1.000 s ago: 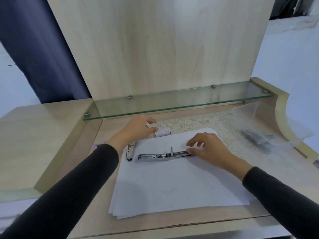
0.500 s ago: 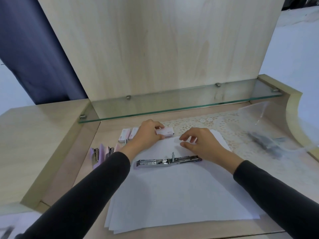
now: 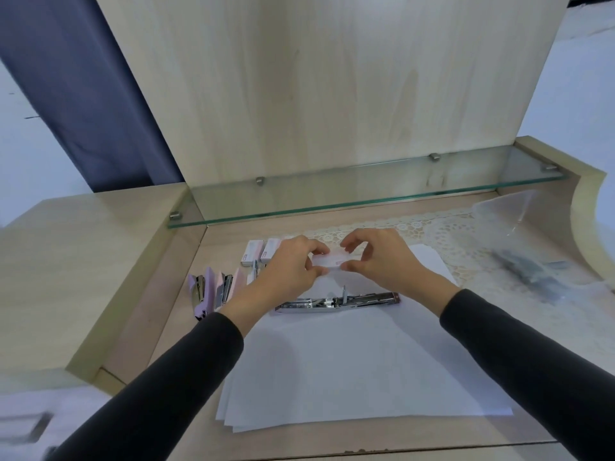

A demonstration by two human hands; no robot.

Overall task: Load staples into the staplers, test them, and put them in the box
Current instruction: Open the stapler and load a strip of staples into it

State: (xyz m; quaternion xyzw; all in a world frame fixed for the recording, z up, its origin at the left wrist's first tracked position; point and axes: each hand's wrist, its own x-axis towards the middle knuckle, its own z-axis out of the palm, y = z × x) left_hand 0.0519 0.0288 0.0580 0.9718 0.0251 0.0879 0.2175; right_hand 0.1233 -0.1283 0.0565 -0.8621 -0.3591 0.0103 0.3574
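Left hand [image 3: 293, 271]: pinches one end of the staple box [image 3: 331, 261].
Right hand [image 3: 382, 264]: pinches the other end.
Stapler [image 3: 339, 301]: lies open on the paper [image 3: 332, 377], just below my hands, long side left-right.

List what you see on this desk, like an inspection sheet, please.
Surface: wooden desk; a paper stack lies partly over a lace mat.
Job's things: open stapler lies flat on the paper; staple box is held in both hands; spare boxes and pink staplers lie to the left.
Clutter: clear plastic at right, with dark items inside, blurred.
Grippers: left hand and right hand each pinch an end of the staple box.
Cables: nothing seen.
Surroundings: glass shelf, wooden back panel, dark curtain.
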